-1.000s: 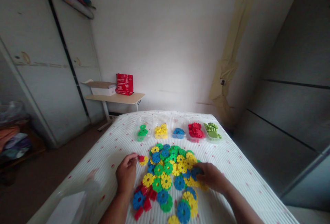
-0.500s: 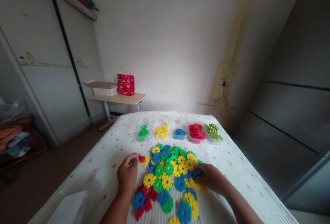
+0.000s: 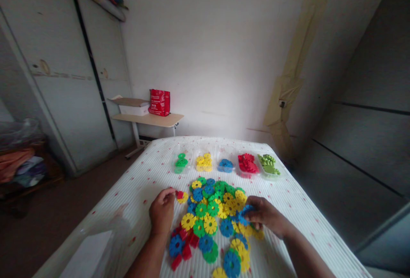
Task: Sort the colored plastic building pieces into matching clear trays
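My right hand (image 3: 265, 217) grips a blue flower-shaped disc (image 3: 246, 214) between thumb and fingers, at the right side of a heap of notched plastic discs. Yellow discs (image 3: 246, 229) lie beneath that hand. On the heap's left, my left hand (image 3: 162, 210) is closed, with its fingertips pinched beside a small red piece (image 3: 180, 194) that lies over a yellow disc (image 3: 183, 198). What the pinch holds, if anything, is hidden. Green discs (image 3: 201, 210), more blue discs (image 3: 226, 227) and red pieces (image 3: 186, 251) make up the heap between the hands.
Along the far side stand clear tubs with green discs (image 3: 181, 163), yellow discs (image 3: 204, 162), blue discs (image 3: 226, 165), red pieces (image 3: 247, 163) and light green pieces (image 3: 269, 165). A white box-like thing (image 3: 88, 254) lies front left. Behind, a small desk (image 3: 150, 118) bears a red bag (image 3: 159, 102).
My right hand has tilted the blue disc and lifted it slightly from the heap. My left hand stays pinched in nearly the same spot. The view has shifted a little.
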Available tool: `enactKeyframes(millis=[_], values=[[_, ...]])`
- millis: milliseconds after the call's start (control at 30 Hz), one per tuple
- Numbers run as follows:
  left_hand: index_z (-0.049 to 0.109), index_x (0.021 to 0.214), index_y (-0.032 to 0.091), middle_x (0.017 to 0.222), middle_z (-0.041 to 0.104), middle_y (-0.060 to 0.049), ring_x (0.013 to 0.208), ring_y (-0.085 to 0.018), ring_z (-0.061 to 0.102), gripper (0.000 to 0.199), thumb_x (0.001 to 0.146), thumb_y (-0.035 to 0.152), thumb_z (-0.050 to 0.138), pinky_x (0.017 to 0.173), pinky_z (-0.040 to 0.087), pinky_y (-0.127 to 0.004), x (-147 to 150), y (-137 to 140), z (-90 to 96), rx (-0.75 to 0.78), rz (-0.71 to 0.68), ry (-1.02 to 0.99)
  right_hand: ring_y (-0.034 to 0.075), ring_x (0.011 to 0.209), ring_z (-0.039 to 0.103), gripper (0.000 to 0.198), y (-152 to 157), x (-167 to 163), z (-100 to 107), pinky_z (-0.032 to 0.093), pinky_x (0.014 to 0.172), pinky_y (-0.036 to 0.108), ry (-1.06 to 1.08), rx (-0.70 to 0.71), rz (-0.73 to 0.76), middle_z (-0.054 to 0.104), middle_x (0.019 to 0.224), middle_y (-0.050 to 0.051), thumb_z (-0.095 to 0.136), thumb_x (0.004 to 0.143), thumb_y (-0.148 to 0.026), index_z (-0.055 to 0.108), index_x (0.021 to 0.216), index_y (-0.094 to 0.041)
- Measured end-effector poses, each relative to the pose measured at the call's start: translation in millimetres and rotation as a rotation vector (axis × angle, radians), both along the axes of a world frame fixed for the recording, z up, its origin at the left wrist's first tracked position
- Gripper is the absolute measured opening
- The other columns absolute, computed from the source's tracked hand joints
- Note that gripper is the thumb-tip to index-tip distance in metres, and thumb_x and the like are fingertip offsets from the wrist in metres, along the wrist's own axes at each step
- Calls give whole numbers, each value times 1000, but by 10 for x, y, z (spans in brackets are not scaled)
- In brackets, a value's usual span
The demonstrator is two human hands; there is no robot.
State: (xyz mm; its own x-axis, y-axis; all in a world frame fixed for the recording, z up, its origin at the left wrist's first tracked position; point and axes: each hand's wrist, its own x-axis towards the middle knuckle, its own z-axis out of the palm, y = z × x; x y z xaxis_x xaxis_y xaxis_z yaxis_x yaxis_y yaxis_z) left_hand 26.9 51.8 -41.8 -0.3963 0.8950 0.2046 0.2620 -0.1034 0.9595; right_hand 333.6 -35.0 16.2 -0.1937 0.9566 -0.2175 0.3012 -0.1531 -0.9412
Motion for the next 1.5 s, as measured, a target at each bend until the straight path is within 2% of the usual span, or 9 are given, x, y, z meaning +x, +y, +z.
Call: enactKeyframes(millis=[167,300,467,567,733,900,1067,1333,1500], values=[[65,75,17,76,71,-7,74,-22,65,25,63,36,52,71,50,-33,1,16,-35,-6,2,-7,6,38,43,24,321,-104,12,32,38,18,-8,47,-66,49,46,-9,63,61,-30,54,79,-17],[65,74,18,77,71,-7,74,-22,65,25,64,36,52,71,50,-33,7,6,-7,-17,3,15,8,36,45,18,879,-188,97,35,35,19,-39,232,-367,50,42,-6,65,57,-26,56,69,-15],[64,74,18,79,71,-8,76,-23,64,25,65,37,50,74,49,-34,10,-14,25,-13,18,40,11,53,59,39,1351,-206,192,45,44,20,-47,365,-626,64,77,5,58,65,-24,53,102,-15],[65,73,18,78,71,-7,75,-22,64,24,65,36,51,74,49,-34,9,-18,31,-5,17,49,12,51,58,29,1269,-188,167,44,42,21,-100,400,-654,63,71,4,56,64,-25,56,91,-14],[64,72,18,75,71,-6,71,-21,65,22,66,35,50,68,50,-31,29,-16,50,12,3,37,11,44,53,17,778,-48,-6,42,46,23,-342,500,-547,56,54,-2,48,70,-31,56,73,-18],[63,73,18,74,70,-6,70,-21,65,24,65,36,50,69,50,-31,20,-19,21,15,7,36,16,56,59,23,395,246,-320,43,56,26,-525,496,-532,64,66,2,44,72,-35,58,75,-19],[63,78,20,82,69,-6,75,-20,63,23,70,33,47,72,49,-31,88,-79,109,107,-6,222,20,69,60,24,324,414,-463,44,63,28,-520,455,-615,67,72,4,44,70,-35,60,77,-18],[67,89,23,88,65,-6,90,-20,57,22,74,21,52,83,43,-33,957,-286,585,265,-564,757,20,71,59,24,330,386,-451,43,66,29,-483,445,-635,66,73,4,42,69,-34,60,76,-19],[69,84,20,89,63,-10,95,-26,52,18,72,27,57,82,39,-40,1473,-337,597,197,-633,999,16,57,54,20,339,426,-449,41,54,26,-233,391,-749,60,62,0,49,63,-33,59,73,-19]])
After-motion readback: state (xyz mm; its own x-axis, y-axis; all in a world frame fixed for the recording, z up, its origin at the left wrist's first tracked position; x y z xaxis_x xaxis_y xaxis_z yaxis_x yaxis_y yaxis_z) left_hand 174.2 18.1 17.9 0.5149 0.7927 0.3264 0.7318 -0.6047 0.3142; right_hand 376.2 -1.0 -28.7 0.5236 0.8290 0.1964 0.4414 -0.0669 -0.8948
